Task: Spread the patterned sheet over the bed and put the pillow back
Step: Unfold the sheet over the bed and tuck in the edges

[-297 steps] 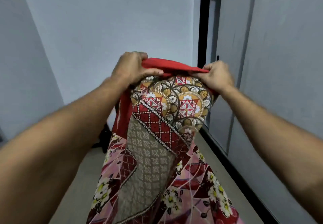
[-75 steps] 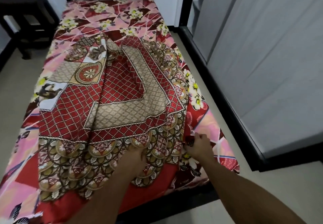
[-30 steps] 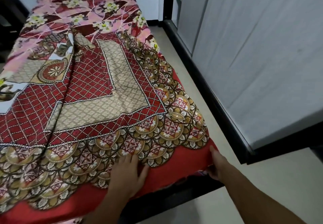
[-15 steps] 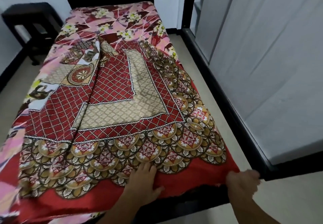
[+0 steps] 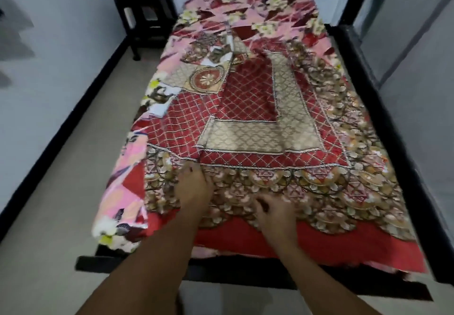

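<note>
Sheet: the red-and-beige lattice-patterned cloth sheet [image 5: 258, 128] lies on the black-framed bed [image 5: 245, 271], doubled over and rumpled towards the far end, where the pink floral cover [image 5: 258, 2] shows.
Left hand [image 5: 192, 187]: we press it flat, fingers straight.
Right hand [image 5: 277, 212]: flat on the scalloped border, fingers apparently spread, though blurred.
Done: near edge laid.
Left: unfolding; the pillow, which we cannot see.
</note>
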